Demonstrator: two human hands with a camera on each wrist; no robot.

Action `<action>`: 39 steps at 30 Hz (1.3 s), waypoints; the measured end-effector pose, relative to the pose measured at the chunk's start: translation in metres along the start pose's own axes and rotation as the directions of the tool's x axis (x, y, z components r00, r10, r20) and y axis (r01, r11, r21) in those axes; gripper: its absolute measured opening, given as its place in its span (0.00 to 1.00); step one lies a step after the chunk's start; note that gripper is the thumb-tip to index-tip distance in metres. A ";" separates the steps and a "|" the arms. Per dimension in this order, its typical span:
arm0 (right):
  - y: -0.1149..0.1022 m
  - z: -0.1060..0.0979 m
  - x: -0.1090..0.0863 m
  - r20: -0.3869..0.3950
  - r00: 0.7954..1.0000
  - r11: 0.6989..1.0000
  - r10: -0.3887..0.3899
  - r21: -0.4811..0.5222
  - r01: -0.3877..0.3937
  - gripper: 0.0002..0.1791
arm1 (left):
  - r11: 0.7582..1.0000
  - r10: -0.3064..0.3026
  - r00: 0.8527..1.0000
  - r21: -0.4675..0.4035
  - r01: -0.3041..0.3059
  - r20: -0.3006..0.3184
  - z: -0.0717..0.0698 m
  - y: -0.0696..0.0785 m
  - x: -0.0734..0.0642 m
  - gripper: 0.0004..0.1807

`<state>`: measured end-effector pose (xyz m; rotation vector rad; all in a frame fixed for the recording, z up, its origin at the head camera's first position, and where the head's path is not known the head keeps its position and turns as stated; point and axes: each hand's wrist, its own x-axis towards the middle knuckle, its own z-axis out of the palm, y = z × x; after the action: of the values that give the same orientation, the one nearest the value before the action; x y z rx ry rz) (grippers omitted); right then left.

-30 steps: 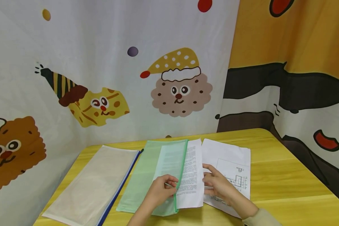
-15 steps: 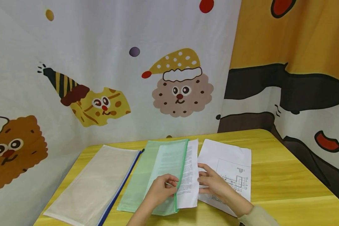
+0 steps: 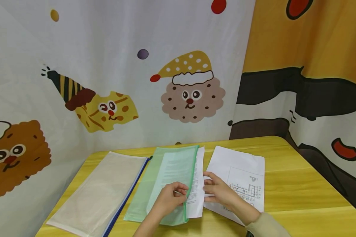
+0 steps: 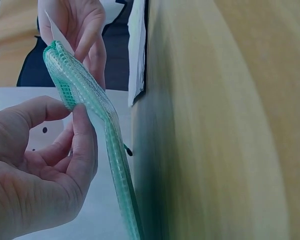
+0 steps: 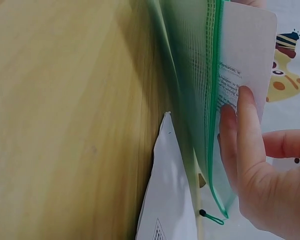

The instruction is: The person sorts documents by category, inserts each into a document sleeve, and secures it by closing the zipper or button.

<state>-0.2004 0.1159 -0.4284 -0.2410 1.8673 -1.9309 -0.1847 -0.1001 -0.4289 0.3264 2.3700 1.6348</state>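
Note:
My left hand (image 3: 170,199) pinches the zip edge of a green mesh zipper pouch (image 3: 142,187) between thumb and fingers; the left wrist view shows this edge lifted and bowed above the table. Printed paper (image 3: 199,184) lies mostly inside the pouch, its outer strip sticking out past the green zip. My right hand (image 3: 218,191) holds that outer edge, and in the right wrist view its fingers (image 5: 247,115) lie along the printed sheet; the thumb's tip is hidden. Behind and below the right hand lies another white sheet (image 3: 246,168) with a line drawing.
A whitish zipper pouch (image 3: 101,191) with a blue zip edge lies flat to the left of the green one. The yellow wood-grain table (image 3: 302,191) extends to the right. A cartoon-printed curtain (image 3: 112,59) hangs directly behind the table.
My right hand has moved left with the printed paper, which has slid further into the green pouch. More of the drawing sheet is uncovered. The left hand has stayed at the zip edge.

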 end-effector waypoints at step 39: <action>0.005 0.023 0.022 0.013 1.000 1.000 0.017 0.005 -0.017 0.33 | 0.999 0.030 1.000 -0.025 -0.030 0.000 -0.003 0.001 0.000 0.13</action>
<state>-0.2095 0.0853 -0.4356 -0.2349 1.8505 -1.9180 -0.1859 -0.1022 -0.4273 0.3587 2.3527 1.6763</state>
